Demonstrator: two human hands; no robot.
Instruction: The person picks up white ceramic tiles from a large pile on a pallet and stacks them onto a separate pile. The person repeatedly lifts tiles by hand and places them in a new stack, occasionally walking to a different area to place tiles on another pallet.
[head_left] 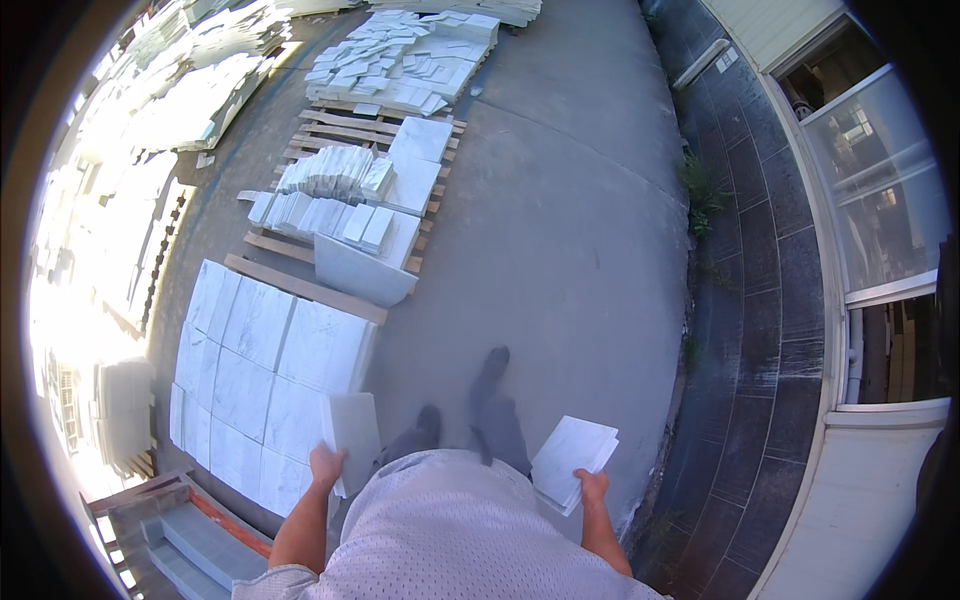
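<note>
White marble, faintly veined in grey, is what I find in both hands. The left hand (326, 464) grips the lower edge of a single marble tile (352, 428), fingers wrapped under it and thumb on top, the slab held roughly flat at hip level on my left. The right hand (592, 486) clamps the near corner of a small stack of tiles (574, 452), several thin pieces fanned slightly at their edges, carried low on my right; the fingers are closed round the stack's underside. Between the two loads I note a grey mesh shirt (450, 530), dark trousers and two dark shoes (492, 362), one foot ahead of the other on the grey concrete pavement (560, 220). Just left of the single tile lies a bed of large marble slabs (260, 370) laid edge to edge on the ground. Beyond it stands a wooden pallet (330, 130) bearing smaller cut pieces stacked in rows (335, 172), with one large slab leaning against its near end. Further stacks of cut stone (410, 55) sit at the far end and along the overexposed left side. To the right runs a strip of dark paving (750, 260), then a building front with glazed panels (880, 170).
</note>
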